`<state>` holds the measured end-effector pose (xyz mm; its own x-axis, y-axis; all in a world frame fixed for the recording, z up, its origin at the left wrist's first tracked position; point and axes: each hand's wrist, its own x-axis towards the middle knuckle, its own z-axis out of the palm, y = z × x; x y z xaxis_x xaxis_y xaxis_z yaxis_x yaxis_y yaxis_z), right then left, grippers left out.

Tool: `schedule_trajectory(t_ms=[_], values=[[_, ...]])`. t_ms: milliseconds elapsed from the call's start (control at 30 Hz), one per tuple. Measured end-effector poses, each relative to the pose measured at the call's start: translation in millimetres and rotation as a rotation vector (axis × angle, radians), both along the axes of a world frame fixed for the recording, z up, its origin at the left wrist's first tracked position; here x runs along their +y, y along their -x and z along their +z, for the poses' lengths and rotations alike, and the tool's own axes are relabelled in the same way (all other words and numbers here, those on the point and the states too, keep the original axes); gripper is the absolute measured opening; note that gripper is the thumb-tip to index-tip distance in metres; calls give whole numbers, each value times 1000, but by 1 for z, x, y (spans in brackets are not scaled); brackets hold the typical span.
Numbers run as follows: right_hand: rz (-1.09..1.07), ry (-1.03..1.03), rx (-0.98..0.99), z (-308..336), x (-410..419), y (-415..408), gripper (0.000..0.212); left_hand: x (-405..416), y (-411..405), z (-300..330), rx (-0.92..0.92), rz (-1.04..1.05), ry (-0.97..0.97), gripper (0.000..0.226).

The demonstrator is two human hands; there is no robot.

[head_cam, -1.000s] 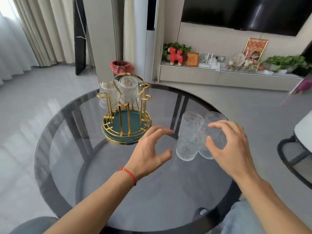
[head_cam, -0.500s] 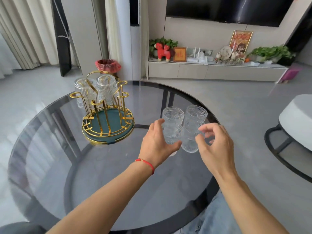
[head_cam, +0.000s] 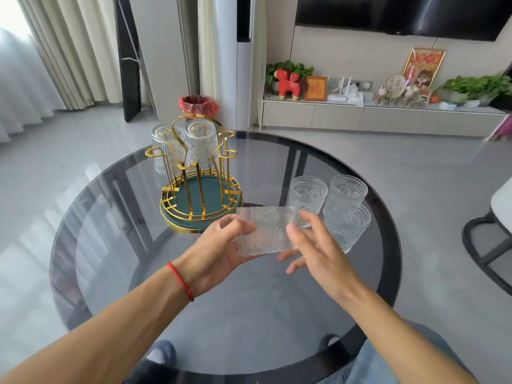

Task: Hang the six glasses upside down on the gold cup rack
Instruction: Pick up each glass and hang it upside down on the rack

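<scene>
A clear embossed glass [head_cam: 267,231] lies sideways in the air between my hands, blurred by motion. My left hand [head_cam: 219,253] cups it from below and left; my right hand [head_cam: 315,248] touches its right end with spread fingers. Three more glasses stand upright on the table to the right: one at the back left [head_cam: 308,195], one at the back right [head_cam: 348,189], one in front [head_cam: 347,225]. The gold cup rack [head_cam: 199,187] with a green base stands to the left, and two glasses [head_cam: 166,151] [head_cam: 201,144] hang upside down on its far prongs.
The round dark glass table [head_cam: 124,245] carries everything. A bin with a red liner [head_cam: 198,105] stands on the floor behind the rack. A chair with a black frame [head_cam: 490,239] is at the right edge. A low cabinet with ornaments [head_cam: 360,117] runs along the far wall.
My left hand has lifted one glass off the table and turned it on its side toward me. My right hand has come onto its other end. The view has shifted.
</scene>
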<state>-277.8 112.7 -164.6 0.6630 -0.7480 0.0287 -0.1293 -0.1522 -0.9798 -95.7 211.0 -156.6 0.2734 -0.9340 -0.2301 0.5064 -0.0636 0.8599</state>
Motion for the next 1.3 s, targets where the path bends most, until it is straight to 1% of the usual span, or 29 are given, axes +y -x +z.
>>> schedule_trajectory(t_ms=[33, 100, 167, 233, 300, 367, 433, 500, 600, 667, 733, 800, 900, 1033, 1133, 1300], values=[[-5, -75, -70, 1, 1, -5, 49, 1, -1, -2, -26, -5, 21, 73], [-12, -178, -173, 2, 3, -9, 53, 3, -8, -3, -136, -35, 53, 70], [-14, -232, -219, 4, 3, -10, 50, 6, -20, -1, -384, -93, 44, 64], [-38, -235, -228, 8, 1, -15, 46, 8, -32, 1, -648, -102, 14, 64], [-83, -172, -237, 14, -4, -24, 45, 8, -38, 2, -802, -17, -16, 64], [-135, -45, -253, 25, -9, -36, 47, 7, -42, 1, -954, 121, -22, 63], [-186, 70, -254, 39, -19, -49, 52, 7, -49, -3, -1225, 216, -30, 63], [-235, 149, -248, 55, -34, -62, 58, 10, -55, -7, -1464, 205, -63, 60], [-313, 216, -223, 81, -65, -86, 67, 12, -61, -16, -1664, 146, -151, 58], [-343, 250, -211, 101, -85, -107, 68, 12, -63, -23, -1769, 91, -222, 57], [-351, 298, -181, 118, -102, -128, 65, 10, -63, -27, -1813, 31, -327, 59], [-355, 335, -132, 130, -114, -147, 62, 7, -63, -31, -1801, -18, -396, 63], [-302, 398, -31, 140, -125, -167, 65, 5, -60, -38, -1793, -87, -426, 68], [-157, 506, 83, 146, -132, -182, 69, 6, -59, -46, -1837, -210, -487, 72], [-74, 594, 199, 150, -134, -190, 72, 5, -56, -48, -1844, -232, -494, 74], [88, 660, 333, 146, -139, -204, 73, 2, -56, -47, -1819, -265, -507, 73]])
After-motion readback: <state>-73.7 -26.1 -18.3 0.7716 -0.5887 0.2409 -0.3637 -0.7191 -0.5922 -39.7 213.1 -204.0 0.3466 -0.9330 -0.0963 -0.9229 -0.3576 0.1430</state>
